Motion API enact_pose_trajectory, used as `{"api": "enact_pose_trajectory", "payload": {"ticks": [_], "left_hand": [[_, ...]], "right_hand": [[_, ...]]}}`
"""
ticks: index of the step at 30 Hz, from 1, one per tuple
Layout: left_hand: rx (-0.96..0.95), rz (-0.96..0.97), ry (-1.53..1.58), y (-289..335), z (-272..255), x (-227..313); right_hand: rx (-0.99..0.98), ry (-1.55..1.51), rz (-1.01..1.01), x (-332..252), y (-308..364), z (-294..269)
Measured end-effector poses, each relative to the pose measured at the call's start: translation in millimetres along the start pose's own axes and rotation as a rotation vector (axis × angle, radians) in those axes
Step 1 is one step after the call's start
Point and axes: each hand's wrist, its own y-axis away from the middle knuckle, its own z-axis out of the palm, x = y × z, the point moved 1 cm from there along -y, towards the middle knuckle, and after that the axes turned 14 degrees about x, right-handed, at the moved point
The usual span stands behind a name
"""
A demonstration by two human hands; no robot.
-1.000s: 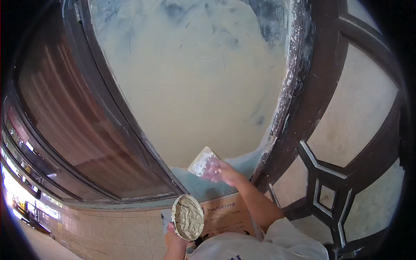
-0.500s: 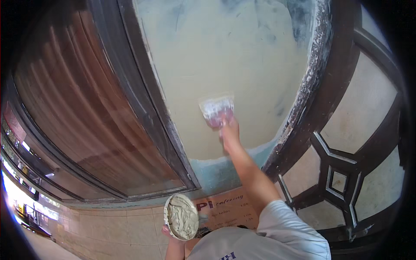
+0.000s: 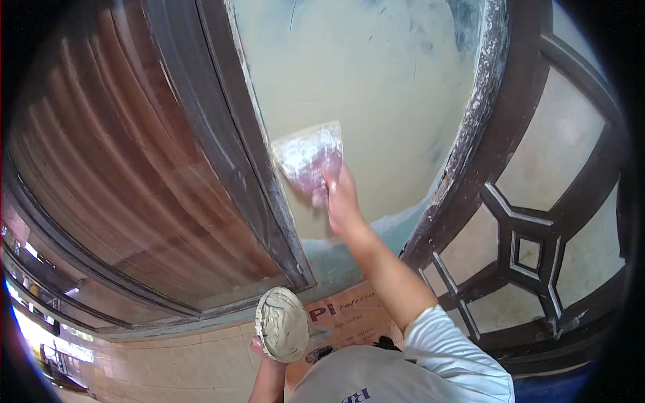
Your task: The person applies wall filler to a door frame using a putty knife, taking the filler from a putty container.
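Note:
My right hand [image 3: 341,198] grips a wide putty knife [image 3: 309,153], its blade smeared white and the part near my fingers reddish. The blade lies against the wall [image 3: 376,101], close to the dark window frame on the left. Cream-coloured putty covers most of this wall, with bluish paint showing along the bottom and at the upper right. Low down at the left, my left hand [image 3: 258,346] holds a round tub [image 3: 282,326] of cream putty, tilted so that its filled top shows. Most of the fingers of that hand are hidden behind the tub.
A dark-framed window [image 3: 154,201] with a reddish-brown curtain behind glass stands at the left. On the right is a dark wooden door [image 3: 517,208] with pale panels. A printed brown sheet [image 3: 349,312] lies at the wall's foot on the tiled floor [image 3: 181,363].
My right hand has swept the putty knife left and slightly up across the wall, toward the window frame. The tub stays in my left hand, nearly in place. The view has shifted a little.

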Motion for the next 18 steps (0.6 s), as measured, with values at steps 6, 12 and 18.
{"api": "enact_pose_trajectory", "payload": {"ticks": [6, 12, 18], "left_hand": [[0.056, 0.036, -0.017, 6.6, -47.9, 8.8], [0.090, -0.006, 0.071, 12.8, -48.3, 19.8], [0.119, 0.023, 0.025, 13.2, -82.6, 13.2]], "right_hand": [[-0.001, 0.027, -0.002, 24.2, -9.1, 28.6], [0.196, 0.323, 0.300, 233.1, 43.2, -126.0], [0.171, 0.484, 0.590, 268.4, 114.5, -200.6]]}}
